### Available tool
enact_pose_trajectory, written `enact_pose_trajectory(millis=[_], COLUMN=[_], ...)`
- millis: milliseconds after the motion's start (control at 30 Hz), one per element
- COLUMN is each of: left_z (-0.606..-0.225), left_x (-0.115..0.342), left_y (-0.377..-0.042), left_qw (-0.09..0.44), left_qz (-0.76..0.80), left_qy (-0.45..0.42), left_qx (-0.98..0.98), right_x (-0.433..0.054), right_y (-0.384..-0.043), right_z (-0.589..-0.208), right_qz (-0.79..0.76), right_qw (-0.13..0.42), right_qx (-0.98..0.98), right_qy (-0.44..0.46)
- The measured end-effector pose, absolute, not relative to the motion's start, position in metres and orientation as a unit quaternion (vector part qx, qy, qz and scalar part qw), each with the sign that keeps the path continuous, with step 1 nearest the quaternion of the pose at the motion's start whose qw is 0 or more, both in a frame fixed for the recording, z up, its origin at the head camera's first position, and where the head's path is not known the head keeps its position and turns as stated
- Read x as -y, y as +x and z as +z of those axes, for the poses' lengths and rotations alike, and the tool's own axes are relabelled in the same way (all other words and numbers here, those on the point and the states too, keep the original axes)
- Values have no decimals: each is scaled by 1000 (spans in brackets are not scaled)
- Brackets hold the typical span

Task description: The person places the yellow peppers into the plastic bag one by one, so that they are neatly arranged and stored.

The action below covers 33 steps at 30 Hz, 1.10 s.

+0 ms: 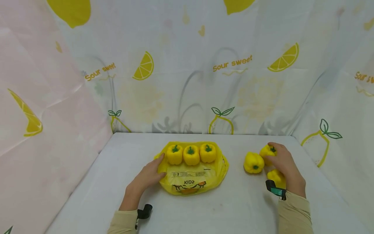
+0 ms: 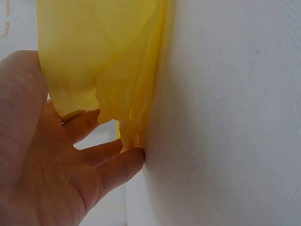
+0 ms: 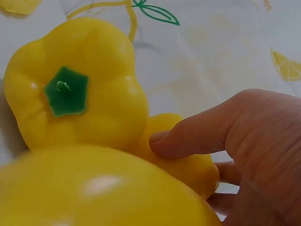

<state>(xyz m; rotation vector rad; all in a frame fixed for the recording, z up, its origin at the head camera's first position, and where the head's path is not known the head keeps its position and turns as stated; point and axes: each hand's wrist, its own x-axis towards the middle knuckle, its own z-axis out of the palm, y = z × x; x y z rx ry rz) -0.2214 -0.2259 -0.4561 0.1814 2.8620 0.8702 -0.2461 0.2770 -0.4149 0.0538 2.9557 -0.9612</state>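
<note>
A yellow plastic bag [image 1: 187,182] lies flat with three yellow bell peppers [image 1: 191,156] in a row on its far part, green stems up. My left hand [image 1: 147,175] is at the bag's left edge. In the left wrist view its loosely spread fingers [image 2: 120,169] touch the crumpled yellow plastic [image 2: 127,89]. Farther right, my right hand [image 1: 283,162] holds a yellow bell pepper [image 1: 266,152], thumb on the near side and fingers round the far side. Beside it sit two more bell peppers, one to the left [image 1: 253,163] and one nearer [image 1: 276,178], partly hidden by the wrist.
The white table [image 1: 222,208] ends at a lemon-printed cloth [image 1: 187,81] along the back and sides. In the right wrist view, a nearby bell pepper [image 3: 94,188] covers much of the foreground.
</note>
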Motion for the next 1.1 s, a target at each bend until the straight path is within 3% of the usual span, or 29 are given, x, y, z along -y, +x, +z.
enact_pose_trajectory(millis=[233,633,1100], left_z=[-456,-453,-453], left_x=[225,224,224], left_y=[-223,-222,-221], left_qw=[70,68,70], left_qz=[293,292,292], left_qy=[61,60,60], left_qx=[-952,-952,-952], right_x=[-277,-255,-182], right_y=[-248,-246,-242], right_z=[-417,-395,-380], right_qz=[-319,-327,-324], right_qw=[0,-96,-80], right_qx=[-948,-940,-933], right_qy=[26,-15,-136])
